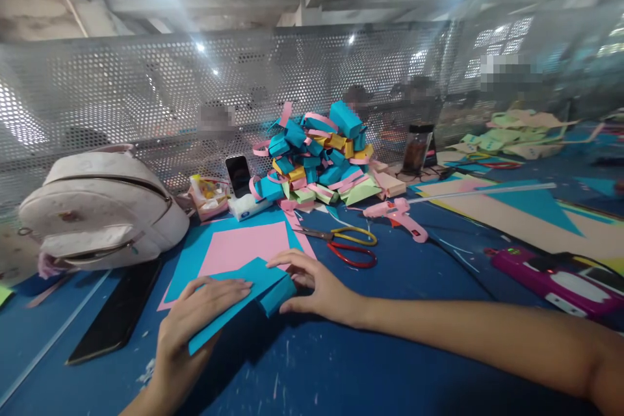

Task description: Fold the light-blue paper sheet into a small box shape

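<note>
A piece of blue paper (260,276) is held above the front of the table, its right end bent into a boxy, rolled fold. My left hand (192,312) grips the long flat part, fingers on top and thumb hidden beneath. At the folded end is my right hand (324,286), its fingers and thumb closed around the edge. Behind the hands lie a pink sheet (248,244) and a larger blue sheet (188,263) under it. Scissors (330,236) with one yellow and one red handle rest just beyond my right hand, and a pink glue gun (402,218) lies further right.
A heap of folded paper pieces (319,159) stands at the back, near an upright phone (238,175). On the left are a white backpack (107,208) and a black phone-like slab (117,315). A purple device (550,283) and large paper sheets (517,211) occupy the right.
</note>
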Tool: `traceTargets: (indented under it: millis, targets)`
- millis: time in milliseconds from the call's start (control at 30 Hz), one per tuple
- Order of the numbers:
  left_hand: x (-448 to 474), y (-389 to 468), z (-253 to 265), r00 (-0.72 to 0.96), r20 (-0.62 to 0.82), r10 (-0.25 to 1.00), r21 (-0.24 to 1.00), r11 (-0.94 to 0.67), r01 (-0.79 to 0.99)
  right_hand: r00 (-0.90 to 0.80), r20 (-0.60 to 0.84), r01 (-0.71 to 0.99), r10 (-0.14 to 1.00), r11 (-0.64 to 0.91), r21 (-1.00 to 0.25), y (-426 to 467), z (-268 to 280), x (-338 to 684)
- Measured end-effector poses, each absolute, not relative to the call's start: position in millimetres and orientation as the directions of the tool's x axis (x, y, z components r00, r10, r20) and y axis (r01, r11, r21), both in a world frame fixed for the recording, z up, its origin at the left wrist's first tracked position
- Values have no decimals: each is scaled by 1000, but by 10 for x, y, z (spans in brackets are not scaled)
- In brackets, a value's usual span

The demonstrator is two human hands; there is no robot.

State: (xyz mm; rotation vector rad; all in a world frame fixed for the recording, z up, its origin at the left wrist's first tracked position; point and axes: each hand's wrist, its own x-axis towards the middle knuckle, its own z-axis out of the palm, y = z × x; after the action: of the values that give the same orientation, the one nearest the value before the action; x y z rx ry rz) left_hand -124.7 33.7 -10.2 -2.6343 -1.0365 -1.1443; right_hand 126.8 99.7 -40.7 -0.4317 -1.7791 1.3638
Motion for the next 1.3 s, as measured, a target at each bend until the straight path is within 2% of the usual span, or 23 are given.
traceTargets:
  millis: [333, 667, 1067, 1300]
  targets:
    - [-1253, 352, -66, 576, 641, 507, 116, -806, 580, -570, 409, -235, 713, 336, -912, 978, -401, 1268]
    - [-1296, 377, -110, 587, 622, 518, 135, -810, 571, -574, 397, -232, 716, 323, -917, 984, -392, 1271]
    - [-1289, 435, -88, 611, 600, 517, 139, -819, 556, -572, 431, -221, 698, 375, -900, 1007, -422, 1270]
    - [-1268, 414, -76, 593, 588, 549, 185, -806, 563, -562, 436, -204, 703, 393, -896, 1002, -430, 1265]
